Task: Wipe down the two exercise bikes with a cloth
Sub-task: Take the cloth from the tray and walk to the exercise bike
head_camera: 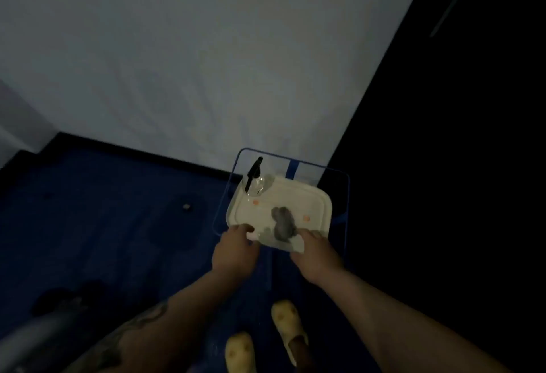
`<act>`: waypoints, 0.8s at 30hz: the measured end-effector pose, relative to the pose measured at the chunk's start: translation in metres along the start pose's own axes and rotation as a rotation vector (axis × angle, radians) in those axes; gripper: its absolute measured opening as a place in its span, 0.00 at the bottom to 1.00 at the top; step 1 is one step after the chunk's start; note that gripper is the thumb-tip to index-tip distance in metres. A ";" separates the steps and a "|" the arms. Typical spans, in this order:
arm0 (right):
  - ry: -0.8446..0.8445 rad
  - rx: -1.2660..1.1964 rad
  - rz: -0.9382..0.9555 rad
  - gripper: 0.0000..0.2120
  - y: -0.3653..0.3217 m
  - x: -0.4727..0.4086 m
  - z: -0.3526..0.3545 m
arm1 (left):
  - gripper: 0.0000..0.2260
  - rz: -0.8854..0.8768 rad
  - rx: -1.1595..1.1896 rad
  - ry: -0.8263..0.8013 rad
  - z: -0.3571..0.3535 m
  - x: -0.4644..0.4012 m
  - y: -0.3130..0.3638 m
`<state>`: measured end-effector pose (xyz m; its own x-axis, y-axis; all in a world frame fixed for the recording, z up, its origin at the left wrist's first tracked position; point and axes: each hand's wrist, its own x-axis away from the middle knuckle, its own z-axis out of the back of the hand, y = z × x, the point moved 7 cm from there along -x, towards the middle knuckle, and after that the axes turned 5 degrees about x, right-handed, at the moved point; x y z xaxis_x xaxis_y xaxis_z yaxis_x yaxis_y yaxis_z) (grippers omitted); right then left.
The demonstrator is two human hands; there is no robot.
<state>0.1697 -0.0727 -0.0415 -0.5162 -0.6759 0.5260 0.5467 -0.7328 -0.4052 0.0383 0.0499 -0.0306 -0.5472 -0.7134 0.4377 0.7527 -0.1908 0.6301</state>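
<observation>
A white tray (295, 195) is held level in front of me, over a blue wire-frame stand (347, 183). My left hand (235, 250) grips the tray's near left edge. My right hand (316, 254) grips its near right edge. A crumpled grey cloth (283, 222) lies on the tray near my right thumb. A clear spray bottle with a black trigger head (256, 179) stands at the tray's far left corner. No exercise bike shows clearly in this dim view.
A white wall (206, 62) fills the upper view above a dark skirting and blue floor (103, 210). A black wall or door (458, 165) rises on the right. My yellow clogs (288, 325) stand below. A grey rounded object (35, 340) sits lower left.
</observation>
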 end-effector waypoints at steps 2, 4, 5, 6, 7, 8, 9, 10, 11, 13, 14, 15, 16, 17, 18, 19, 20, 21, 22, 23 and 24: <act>-0.011 0.007 0.001 0.24 0.005 -0.031 -0.003 | 0.17 0.053 0.062 0.028 -0.006 -0.024 -0.007; -0.056 0.048 -0.021 0.25 0.014 -0.056 -0.009 | 0.16 0.137 0.136 0.027 -0.014 -0.044 -0.015; -0.080 0.063 -0.021 0.26 0.017 -0.067 -0.015 | 0.16 0.179 0.183 0.028 -0.021 -0.051 -0.022; -0.100 0.067 -0.011 0.26 0.019 -0.078 -0.021 | 0.15 0.207 0.220 0.022 -0.029 -0.058 -0.028; -0.109 0.071 -0.006 0.27 0.022 -0.088 -0.026 | 0.15 0.214 0.226 0.021 -0.036 -0.065 -0.034; -0.107 0.060 -0.003 0.27 0.024 -0.098 -0.028 | 0.15 0.207 0.216 0.023 -0.040 -0.069 -0.035; -0.105 0.051 -0.006 0.28 0.026 -0.109 -0.030 | 0.15 0.203 0.209 0.027 -0.045 -0.074 -0.039; -0.106 0.040 -0.007 0.29 0.027 -0.120 -0.032 | 0.15 0.205 0.212 0.027 -0.049 -0.079 -0.043; -0.107 0.031 -0.010 0.30 0.027 -0.129 -0.034 | 0.15 0.208 0.217 0.028 -0.054 -0.081 -0.047; -0.105 0.036 -0.012 0.31 0.026 -0.148 -0.036 | 0.15 0.209 0.204 0.031 -0.058 -0.086 -0.053; -0.102 0.044 -0.019 0.31 0.025 -0.158 -0.039 | 0.16 0.220 0.203 0.043 -0.059 -0.089 -0.057; -0.090 0.055 -0.028 0.30 0.025 -0.164 -0.040 | 0.16 0.228 0.212 0.058 -0.059 -0.090 -0.059; -0.082 0.075 -0.036 0.30 0.025 -0.168 -0.041 | 0.16 0.238 0.231 0.073 -0.058 -0.090 -0.060; -0.081 0.101 -0.035 0.29 0.024 -0.172 -0.045 | 0.16 0.248 0.248 0.086 -0.058 -0.092 -0.064; -0.078 0.119 -0.032 0.27 0.022 -0.175 -0.048 | 0.16 0.258 0.258 0.094 -0.058 -0.093 -0.066; -0.062 0.125 -0.024 0.24 0.020 -0.176 -0.051 | 0.16 0.268 0.263 0.104 -0.058 -0.093 -0.067; -0.038 0.124 -0.014 0.21 0.018 -0.175 -0.052 | 0.16 0.278 0.266 0.109 -0.058 -0.092 -0.068; -0.010 0.118 -0.001 0.17 0.016 -0.174 -0.052 | 0.16 0.285 0.267 0.117 -0.057 -0.091 -0.069; 0.011 0.111 0.013 0.15 0.014 -0.172 -0.050 | 0.16 0.291 0.267 0.127 -0.056 -0.090 -0.069; 0.027 0.100 0.027 0.15 0.012 -0.169 -0.048 | 0.16 0.293 0.264 0.142 -0.054 -0.088 -0.068; 0.036 0.082 0.039 0.15 0.010 -0.165 -0.044 | 0.16 0.290 0.259 0.158 -0.050 -0.085 -0.067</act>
<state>0.2316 0.0278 -0.1654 -0.5161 -0.7070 0.4835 0.6182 -0.6982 -0.3611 0.0529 0.0892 -0.1419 -0.2482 -0.8108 0.5301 0.7392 0.1951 0.6446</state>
